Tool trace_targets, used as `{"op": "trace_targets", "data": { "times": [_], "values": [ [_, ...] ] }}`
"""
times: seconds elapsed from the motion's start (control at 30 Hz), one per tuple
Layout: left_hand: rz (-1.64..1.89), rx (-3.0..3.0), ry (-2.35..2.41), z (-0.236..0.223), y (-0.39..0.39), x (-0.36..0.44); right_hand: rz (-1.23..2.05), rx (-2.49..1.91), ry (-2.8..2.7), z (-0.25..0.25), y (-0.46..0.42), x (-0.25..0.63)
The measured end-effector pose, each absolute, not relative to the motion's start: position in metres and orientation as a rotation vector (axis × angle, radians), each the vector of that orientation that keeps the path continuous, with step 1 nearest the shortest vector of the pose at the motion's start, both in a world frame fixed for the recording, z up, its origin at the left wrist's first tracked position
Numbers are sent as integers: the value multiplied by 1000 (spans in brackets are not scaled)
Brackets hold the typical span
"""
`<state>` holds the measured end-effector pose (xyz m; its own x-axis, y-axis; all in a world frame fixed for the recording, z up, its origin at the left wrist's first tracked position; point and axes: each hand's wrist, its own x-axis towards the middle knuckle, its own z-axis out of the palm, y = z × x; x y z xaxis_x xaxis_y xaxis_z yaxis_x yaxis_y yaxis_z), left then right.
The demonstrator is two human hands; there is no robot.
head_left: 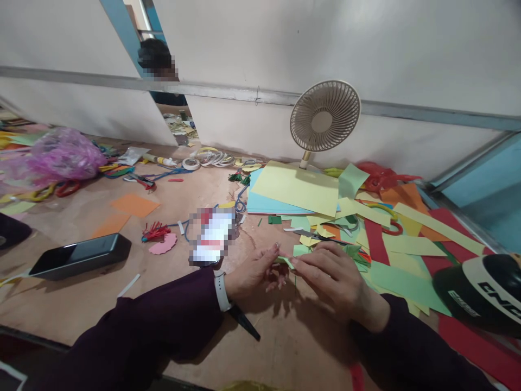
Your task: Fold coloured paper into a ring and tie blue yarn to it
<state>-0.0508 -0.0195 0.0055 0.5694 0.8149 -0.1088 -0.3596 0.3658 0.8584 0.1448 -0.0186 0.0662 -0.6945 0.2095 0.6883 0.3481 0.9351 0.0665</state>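
Between my two hands is a small light green paper piece [286, 262], partly covered by fingers. My left hand [253, 271], with a white watch band [221, 291] at the wrist, pinches its left end. My right hand [336, 278] grips the right end with thumb and fingertips. Just beyond the fingers lie scissors [313, 235] and a small green paper square [302, 250]. A phone with a lit, blurred screen [212, 237] rests left of my left hand. Under that wrist a black tapered object [245, 323] sticks out.
A desk fan [324, 117] stands at the back behind stacked yellow and blue paper sheets [295, 187]. Cut paper strips [415, 244] cover the right side, near a black and white rounded object [480, 290]. A black device [81, 255] and pink plastic bag [61, 157] are left. A person [157, 60] shows through the gap.
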Motion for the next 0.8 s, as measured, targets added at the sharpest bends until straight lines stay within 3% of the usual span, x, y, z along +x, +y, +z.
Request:
{"op": "trace_targets", "data": {
  "times": [0.8],
  "values": [
    [835, 949, 660, 8, -21, -51, -217, -374, -2330, 69, -15, 144]
  ]
}}
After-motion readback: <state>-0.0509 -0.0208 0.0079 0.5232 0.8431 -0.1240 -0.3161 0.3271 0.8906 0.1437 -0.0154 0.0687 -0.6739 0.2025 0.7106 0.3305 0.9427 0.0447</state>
